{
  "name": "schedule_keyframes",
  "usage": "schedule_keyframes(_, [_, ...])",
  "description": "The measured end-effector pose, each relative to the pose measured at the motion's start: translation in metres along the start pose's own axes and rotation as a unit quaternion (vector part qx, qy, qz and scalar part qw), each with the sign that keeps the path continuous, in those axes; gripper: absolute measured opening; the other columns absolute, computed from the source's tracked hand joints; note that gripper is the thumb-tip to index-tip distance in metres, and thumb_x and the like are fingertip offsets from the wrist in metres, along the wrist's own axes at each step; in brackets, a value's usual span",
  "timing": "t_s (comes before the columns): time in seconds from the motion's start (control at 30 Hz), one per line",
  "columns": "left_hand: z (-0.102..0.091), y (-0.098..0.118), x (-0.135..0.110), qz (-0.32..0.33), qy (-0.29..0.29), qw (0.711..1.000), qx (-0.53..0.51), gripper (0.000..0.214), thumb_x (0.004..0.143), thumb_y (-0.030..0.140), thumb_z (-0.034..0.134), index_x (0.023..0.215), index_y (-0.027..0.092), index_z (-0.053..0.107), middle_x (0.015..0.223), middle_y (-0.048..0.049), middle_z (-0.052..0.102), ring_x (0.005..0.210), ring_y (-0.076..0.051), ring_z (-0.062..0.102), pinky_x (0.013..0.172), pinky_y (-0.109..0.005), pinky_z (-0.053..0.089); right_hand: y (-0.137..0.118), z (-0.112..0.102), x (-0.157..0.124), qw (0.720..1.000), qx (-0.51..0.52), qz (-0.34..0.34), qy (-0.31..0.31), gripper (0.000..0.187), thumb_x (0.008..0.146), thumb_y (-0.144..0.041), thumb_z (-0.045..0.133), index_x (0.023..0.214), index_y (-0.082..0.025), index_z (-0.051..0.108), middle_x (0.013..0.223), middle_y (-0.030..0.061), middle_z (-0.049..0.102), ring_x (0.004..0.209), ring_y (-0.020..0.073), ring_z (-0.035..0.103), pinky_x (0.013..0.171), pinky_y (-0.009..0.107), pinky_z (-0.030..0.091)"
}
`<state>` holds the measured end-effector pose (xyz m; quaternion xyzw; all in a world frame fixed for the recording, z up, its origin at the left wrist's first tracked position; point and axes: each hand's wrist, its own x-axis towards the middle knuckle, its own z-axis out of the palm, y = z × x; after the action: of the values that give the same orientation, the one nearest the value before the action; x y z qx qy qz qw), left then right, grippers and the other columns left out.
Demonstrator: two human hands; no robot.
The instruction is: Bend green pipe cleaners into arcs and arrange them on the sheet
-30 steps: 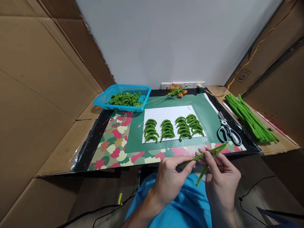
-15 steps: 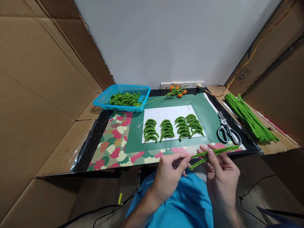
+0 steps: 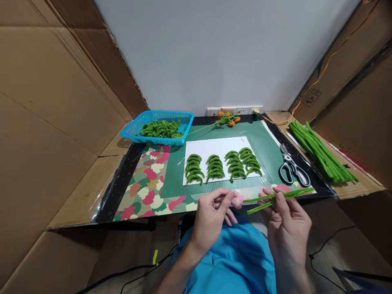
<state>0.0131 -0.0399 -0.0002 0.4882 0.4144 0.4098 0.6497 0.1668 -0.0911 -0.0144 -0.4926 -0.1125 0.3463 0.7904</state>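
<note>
Between the thumb and fingers of my right hand [image 3: 289,216] are green pipe cleaners [image 3: 295,193], their left ends spread apart in a narrow V. My left hand [image 3: 212,214] is just left of those ends, not touching them. Its thumb is close to the index finger, the lower fingers are apart, and nothing shows in it. Beyond the hands, curved green pipe cleaner pieces [image 3: 215,167] lie in several columns on a white sheet [image 3: 211,143]. Grey-handled scissors [image 3: 292,166] lie open-bladed beyond my right hand.
A blue basket [image 3: 128,132] at the back left holds a heap of looped green pieces [image 3: 162,129]. An orange flower stem [image 3: 228,118] lies near the wall sockets [image 3: 241,110]. Straight green pipe cleaners [image 3: 321,153] are bundled on cardboard at the right. A green mat [image 3: 174,163] covers the table.
My left hand has let go of the pipe cleaner end and moved left, away from it. My right hand still holds the pipe cleaners, shifted slightly right.
</note>
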Motion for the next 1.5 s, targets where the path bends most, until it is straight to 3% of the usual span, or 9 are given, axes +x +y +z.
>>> schedule_keyframes(0.23, [-0.015, 0.014, 0.006, -0.04, 0.0, 0.924, -0.38, 0.053, 0.11, 0.051, 0.043, 0.093, 0.014, 0.076, 0.034, 0.0102, 0.028, 0.025, -0.006, 0.011, 0.024, -0.017, 0.019, -0.002, -0.002, 0.001, 0.999, -0.01, 0.02, -0.03, 0.037, 0.077, -0.038, 0.094, 0.101, -0.014, 0.078, 0.093, 0.0086, 0.082, 0.061, 0.0151, 0.075, 0.059, 0.027, 0.065])
schedule_keyframes(0.37, [-0.017, 0.034, 0.011, -0.042, -0.027, 0.864, -0.501, 0.054, 0.114, 0.044, 0.029, 0.125, 0.013, 0.071, 0.06, 0.0001, 0.061, 0.04, -0.01, 0.048, 0.037, -0.02, 0.042, -0.004, -0.002, 0.001, 0.998, -0.023, 0.037, -0.037, 0.04, 0.076, -0.038, 0.094, 0.105, -0.015, 0.078, 0.094, 0.008, 0.082, 0.06, 0.0136, 0.074, 0.057, 0.024, 0.063])
schedule_keyframes(0.47, [-0.011, 0.049, 0.013, -0.027, -0.047, 0.859, -0.51, 0.057, 0.111, 0.057, 0.033, 0.146, 0.021, 0.06, 0.113, -0.012, 0.076, 0.091, -0.021, 0.075, 0.069, -0.031, 0.063, -0.005, -0.002, 0.0, 0.998, -0.03, 0.043, -0.045, 0.042, 0.078, -0.039, 0.093, 0.109, -0.016, 0.077, 0.093, 0.0068, 0.081, 0.059, 0.012, 0.072, 0.055, 0.022, 0.06])
schedule_keyframes(0.7, [0.002, 0.064, 0.013, 0.032, -0.04, 0.891, -0.452, 0.055, 0.108, 0.061, 0.043, 0.149, 0.029, 0.06, 0.149, -0.0089, 0.064, 0.133, -0.025, 0.064, 0.104, -0.037, 0.058, -0.002, -0.009, 0.001, 0.993, -0.09, 0.024, -0.069, 0.046, 0.085, -0.043, 0.086, 0.12, -0.014, 0.078, 0.08, 0.0052, 0.076, 0.048, 0.0085, 0.058, 0.044, 0.02, 0.047])
schedule_keyframes(0.83, [-0.002, 0.047, 0.012, 0.04, 0.001, 0.941, -0.335, 0.048, 0.093, 0.042, 0.079, 0.136, 0.025, 0.07, 0.122, -0.0078, 0.078, 0.087, -0.014, 0.077, 0.073, -0.022, 0.062, 0.002, -0.016, -0.001, 0.977, -0.176, 0.008, -0.123, 0.041, 0.091, -0.043, 0.081, 0.12, -0.015, 0.08, 0.067, 0.0003, 0.068, 0.046, 0.008, 0.05, 0.04, 0.019, 0.039])
schedule_keyframes(0.97, [-0.003, 0.021, 0.002, 0.048, 0.015, 0.981, -0.188, 0.031, 0.087, 0.044, 0.084, 0.09, 0.014, 0.078, 0.069, -0.0041, 0.076, 0.027, -0.004, 0.045, 0.026, -0.019, 0.019, -0.002, -0.018, -0.009, 0.944, -0.258, -0.087, -0.185, 0.027, 0.094, -0.038, 0.077, 0.113, -0.019, 0.083, 0.07, 0.001, 0.071, 0.05, 0.0107, 0.056, 0.045, 0.021, 0.045])
schedule_keyframes(1.1, [0.004, 0.013, -0.009, 0.069, -0.001, 0.996, -0.064, 0.051, 0.097, 0.052, 0.071, 0.063, 0.014, 0.064, 0.037, 0.005, 0.045, 0.028, -0.003, 0.034, 0.034, -0.018, 0.02, -0.009, -0.014, -0.014, 0.896, -0.307, -0.176, -0.269, 0.019, 0.097, -0.03, 0.073, 0.109, -0.023, 0.085, 0.066, -0.0012, 0.071, 0.046, 0.0101, 0.056, 0.045, 0.02, 0.045])
schedule_keyframes(1.27, [0.012, 0.016, -0.012, 0.065, -0.067, 0.996, 0.015, 0.031, 0.093, 0.045, 0.078, 0.096, 0.018, 0.063, 0.063, 0.0024, 0.066, 0.05, -0.008, 0.055, 0.049, -0.018, 0.036, -0.009, -0.009, -0.017, 0.861, -0.308, -0.175, -0.364, 0.019, 0.101, -0.026, 0.066, 0.105, -0.024, 0.084, 0.052, -0.0054, 0.06, 0.043, 0.0092, 0.053, 0.047, 0.019, 0.043])
schedule_keyframes(1.5, [0.008, 0.012, -0.004, 0.111, -0.034, 0.99, 0.077, 0.031, 0.099, 0.046, 0.07, 0.086, 0.018, 0.07, 0.067, 0.0023, 0.053, 0.061, -0.011, 0.05, 0.057, -0.022, 0.038, -0.012, -0.02, 0.012, 0.878, -0.37, -0.167, -0.253, 0.038, 0.104, -0.048, 0.058, 0.101, -0.02, 0.083, 0.083, 0.0075, 0.078, 0.076, 0.0234, 0.074, 0.072, 0.031, 0.057])
